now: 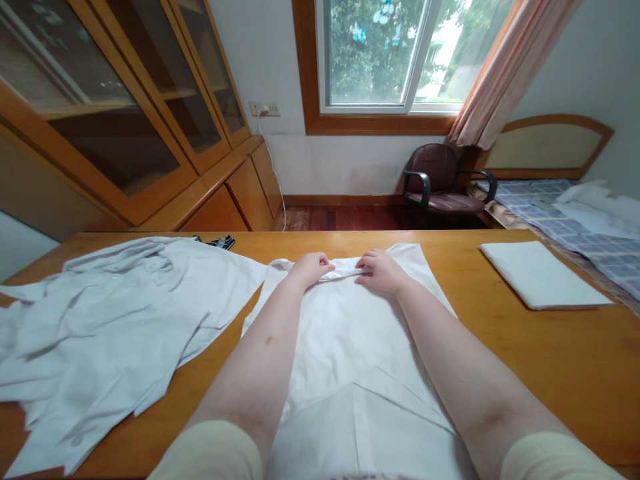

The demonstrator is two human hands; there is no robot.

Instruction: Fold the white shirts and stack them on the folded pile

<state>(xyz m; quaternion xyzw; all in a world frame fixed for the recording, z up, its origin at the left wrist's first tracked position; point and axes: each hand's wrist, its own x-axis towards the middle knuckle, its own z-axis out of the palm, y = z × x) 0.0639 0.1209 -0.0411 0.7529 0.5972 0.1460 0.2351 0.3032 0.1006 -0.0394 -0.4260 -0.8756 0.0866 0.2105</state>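
A white shirt (345,333) lies flat on the wooden table (550,360) straight in front of me, its collar at the far end. My left hand (311,268) is closed on the collar's left part. My right hand (381,269) pinches the collar's right part, fingers curled on the cloth. Both forearms stretch out over the shirt's body.
A heap of crumpled white garments (105,333) covers the table's left side. A folded white cloth (543,275) lies at the right. Beyond the table stand a wooden cabinet (150,133), a dark armchair (443,180) under the window, and a bed (575,213) at right.
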